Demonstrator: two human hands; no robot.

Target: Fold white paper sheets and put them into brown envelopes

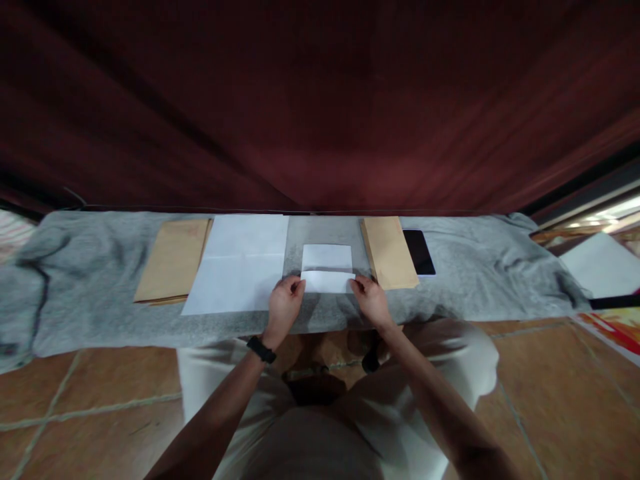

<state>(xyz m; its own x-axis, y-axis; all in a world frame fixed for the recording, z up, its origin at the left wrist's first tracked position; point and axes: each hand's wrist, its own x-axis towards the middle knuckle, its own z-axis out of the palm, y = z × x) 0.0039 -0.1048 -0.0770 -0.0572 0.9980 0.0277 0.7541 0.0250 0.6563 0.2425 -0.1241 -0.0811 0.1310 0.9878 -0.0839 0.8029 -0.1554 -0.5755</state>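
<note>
A small white sheet of paper (327, 257) lies in front of me, its near part folded up into a flap. My left hand (286, 303) pinches the flap's left corner between thumb and finger. At the right corner, my right hand (371, 301) pinches the same paper. Left of it lies a stack of larger white paper (240, 263) with a crease across the middle. Just right of the folded sheet is a pile of brown envelopes (390, 253), close to my right hand.
A grey cloth (470, 267) covers the narrow bench. Larger brown envelopes (175, 260) lie at the left. A dark phone or tablet (420, 252) sits partly under the right-hand envelopes. A dark red curtain (320, 120) hangs behind. White paper (603, 265) is at far right.
</note>
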